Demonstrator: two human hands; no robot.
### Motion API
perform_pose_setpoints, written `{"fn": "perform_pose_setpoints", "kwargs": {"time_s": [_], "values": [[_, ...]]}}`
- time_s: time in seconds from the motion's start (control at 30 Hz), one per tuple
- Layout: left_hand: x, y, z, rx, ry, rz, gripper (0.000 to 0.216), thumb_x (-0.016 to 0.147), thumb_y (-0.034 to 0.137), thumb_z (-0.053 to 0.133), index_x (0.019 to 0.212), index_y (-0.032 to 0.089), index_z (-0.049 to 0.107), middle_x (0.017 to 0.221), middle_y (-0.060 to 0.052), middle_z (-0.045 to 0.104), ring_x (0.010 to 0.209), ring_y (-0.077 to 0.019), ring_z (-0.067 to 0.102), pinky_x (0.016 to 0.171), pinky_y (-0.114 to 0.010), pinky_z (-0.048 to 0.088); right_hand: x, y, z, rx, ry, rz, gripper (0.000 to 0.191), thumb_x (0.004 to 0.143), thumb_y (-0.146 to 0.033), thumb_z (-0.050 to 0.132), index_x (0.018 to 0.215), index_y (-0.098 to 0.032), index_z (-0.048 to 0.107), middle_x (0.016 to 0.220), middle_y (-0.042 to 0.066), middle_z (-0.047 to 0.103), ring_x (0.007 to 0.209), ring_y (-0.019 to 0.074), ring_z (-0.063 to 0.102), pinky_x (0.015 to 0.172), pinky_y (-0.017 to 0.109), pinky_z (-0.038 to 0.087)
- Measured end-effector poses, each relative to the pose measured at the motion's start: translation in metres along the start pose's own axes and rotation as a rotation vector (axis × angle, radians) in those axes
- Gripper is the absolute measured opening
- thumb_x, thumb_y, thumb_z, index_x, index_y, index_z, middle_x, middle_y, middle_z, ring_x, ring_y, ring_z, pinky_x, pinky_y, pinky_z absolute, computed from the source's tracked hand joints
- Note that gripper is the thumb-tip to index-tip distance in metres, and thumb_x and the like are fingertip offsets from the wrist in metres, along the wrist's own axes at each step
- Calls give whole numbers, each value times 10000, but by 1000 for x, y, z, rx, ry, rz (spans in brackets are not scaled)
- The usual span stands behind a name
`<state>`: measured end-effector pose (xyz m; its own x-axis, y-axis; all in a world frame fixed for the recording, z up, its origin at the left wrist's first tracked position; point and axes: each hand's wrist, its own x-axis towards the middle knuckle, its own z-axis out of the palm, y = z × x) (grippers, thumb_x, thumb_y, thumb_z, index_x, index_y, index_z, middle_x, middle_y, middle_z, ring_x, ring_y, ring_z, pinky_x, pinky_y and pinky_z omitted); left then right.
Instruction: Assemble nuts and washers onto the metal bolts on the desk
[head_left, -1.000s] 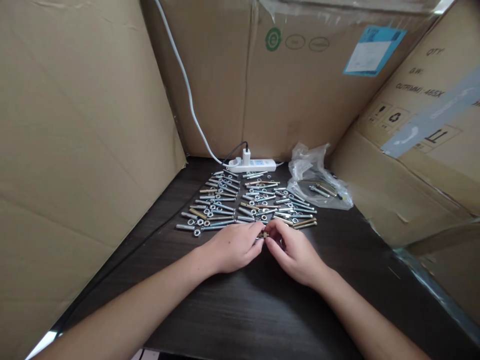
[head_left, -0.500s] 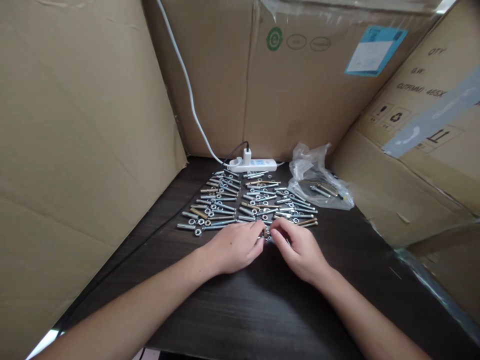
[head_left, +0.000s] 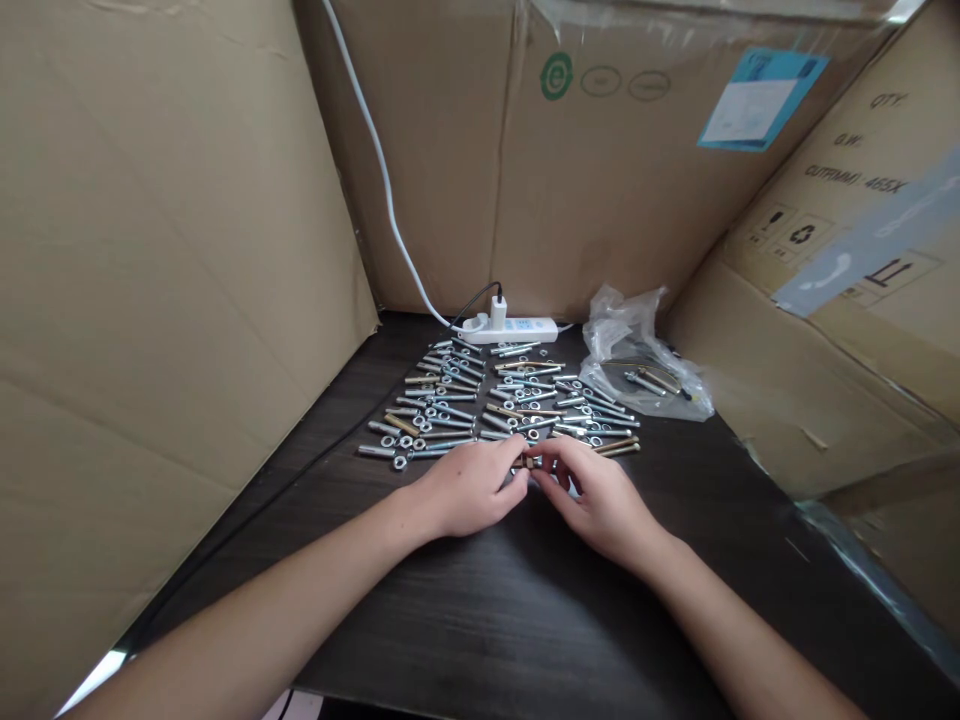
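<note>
My left hand (head_left: 484,490) is closed, its thumb and fingertips pinching a small brass-coloured bolt whose shaft is mostly hidden by the fingers. A brass-coloured hex nut (head_left: 530,463) shows at the bolt's end, between the two hands. From the other side, my right hand (head_left: 596,492) closes thumb and forefinger on that nut. Just beyond the fingers lie rows of loose metal bolts (head_left: 454,411), sleeves (head_left: 376,452), and nuts and washers (head_left: 400,463), silver and brass-coloured, on the dark table (head_left: 465,610).
A white power strip (head_left: 525,329) with a plugged-in charger stands behind the rows. To its right lies a clear plastic bag (head_left: 626,345) with several bolts in it. Cardboard walls (head_left: 427,150) enclose the table. A black cable (head_left: 292,485) runs along the left.
My right hand has moved slightly left, bringing its fingertips onto the nut at my left hand. The gap between the hands has narrowed. The camera view has shifted slightly.
</note>
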<state>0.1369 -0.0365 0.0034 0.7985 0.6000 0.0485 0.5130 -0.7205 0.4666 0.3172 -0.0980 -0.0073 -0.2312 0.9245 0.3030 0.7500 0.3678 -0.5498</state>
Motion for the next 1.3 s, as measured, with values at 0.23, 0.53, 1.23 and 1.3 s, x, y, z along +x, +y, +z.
{"fn": "perform_pose_setpoints", "kwargs": {"time_s": [0.23,0.53,1.23,1.3], "values": [[-1,3,-3,51,35,73,130,907,250,387,983,174,459,957,-65,615,866,-204,593,749,-312,448,-2,1,3,26,21,82,133,898,-287,478,975,-202,545,800,28,617,638,142,551,587,260,430],[-2,7,2,74,23,116,111,909,239,379,944,172,461,933,-58,609,874,-206,592,783,-319,453,-2,-5,2,46,5,136,332,943,-310,363,646,-195,457,591,-4,517,551,130,463,552,249,352],[-2,1,2,-78,50,48,171,938,270,328,1004,184,459,876,-40,623,796,-200,605,684,-297,428,-3,7,-1,3,74,-60,127,890,-257,525,988,-197,580,819,26,611,692,139,553,623,250,418],[-2,1,2,-59,56,54,167,935,269,335,1013,183,456,886,-42,624,801,-202,604,692,-302,431,-2,5,0,14,87,-18,102,895,-256,513,916,-188,586,794,26,614,690,138,550,626,248,411]]}}
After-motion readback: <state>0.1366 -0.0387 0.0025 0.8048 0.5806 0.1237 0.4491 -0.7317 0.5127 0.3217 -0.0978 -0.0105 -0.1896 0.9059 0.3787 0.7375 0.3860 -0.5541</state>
